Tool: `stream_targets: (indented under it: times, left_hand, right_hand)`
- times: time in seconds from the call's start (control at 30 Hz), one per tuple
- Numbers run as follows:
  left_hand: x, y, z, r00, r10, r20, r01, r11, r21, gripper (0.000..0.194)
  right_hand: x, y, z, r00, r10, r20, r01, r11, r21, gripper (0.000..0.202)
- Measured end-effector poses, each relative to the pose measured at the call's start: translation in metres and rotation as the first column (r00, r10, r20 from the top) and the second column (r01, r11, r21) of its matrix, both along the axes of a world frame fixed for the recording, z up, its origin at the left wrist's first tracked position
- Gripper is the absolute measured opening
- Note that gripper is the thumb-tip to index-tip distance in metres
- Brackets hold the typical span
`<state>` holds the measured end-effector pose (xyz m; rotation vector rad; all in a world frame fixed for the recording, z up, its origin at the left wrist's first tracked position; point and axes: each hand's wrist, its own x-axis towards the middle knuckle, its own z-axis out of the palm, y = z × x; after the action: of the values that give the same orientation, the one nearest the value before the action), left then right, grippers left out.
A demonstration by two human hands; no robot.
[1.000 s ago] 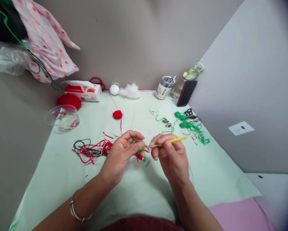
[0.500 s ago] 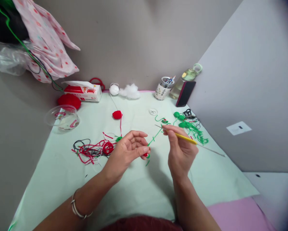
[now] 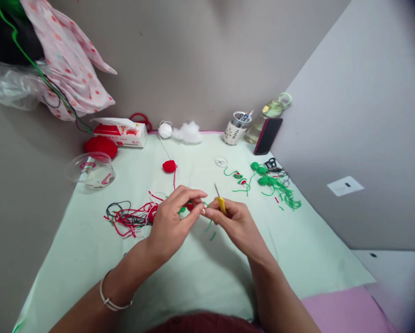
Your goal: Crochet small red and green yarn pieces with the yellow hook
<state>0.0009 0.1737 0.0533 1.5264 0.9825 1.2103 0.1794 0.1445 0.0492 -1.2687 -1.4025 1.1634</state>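
My left hand (image 3: 174, 219) is closed on a small red and green crochet piece (image 3: 190, 205), mostly covered by the fingers. Close against it, my right hand (image 3: 233, 221) grips a crochet hook (image 3: 221, 205) by its yellow handle, the metal tip pointing up and away. The fingertips of both hands meet at the piece. Bits of green yarn (image 3: 213, 236) show just below them. Two small red and green pieces (image 3: 238, 175) with green tails lie beyond my right hand.
Tangled red, black and white yarn (image 3: 133, 217) lies left; green yarn (image 3: 280, 185) lies right. Behind are a red ball (image 3: 169, 166), tissue box (image 3: 124, 134), white fluff (image 3: 188, 132), pen holder (image 3: 234, 131), bottle (image 3: 259, 125) and phone (image 3: 269, 136). A plastic tub (image 3: 99, 176) stands left.
My right hand has moved left to meet my left hand, and the hook has turned from lying slanted to pointing upward. The green strand stretched between the hands is no longer taut in view.
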Motion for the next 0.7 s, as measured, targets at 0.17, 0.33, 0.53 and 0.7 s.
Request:
stream_targets:
  times: [0.17, 0.33, 0.53, 0.7]
  left_hand:
    - [0.000, 0.001, -0.009, 0.990, -0.003, -0.138, 0.045, 0.951, 0.305, 0.021]
    - [0.003, -0.001, -0.006, 0.995, -0.037, -0.094, 0.061, 0.962, 0.266, 0.020]
    - [-0.003, 0.012, -0.007, 0.936, -0.196, 0.292, 0.298, 0.882, -0.364, 0.010]
    - [-0.003, 0.017, -0.016, 0.856, -0.145, 0.496, 0.404, 0.787, -0.467, 0.028]
  right_hand:
    - [0.001, -0.001, -0.007, 0.988, -0.022, -0.156, 0.024, 1.000, 0.010, 0.038]
    - [-0.006, -0.003, -0.011, 0.915, 0.059, -0.400, -0.049, 0.998, 0.034, 0.044]
    - [-0.009, 0.004, -0.004, 0.847, -0.107, -0.520, 0.077, 0.994, -0.078, 0.034]
    - [-0.006, 0.009, -0.003, 0.849, -0.206, -0.487, 0.167, 0.978, -0.122, 0.036]
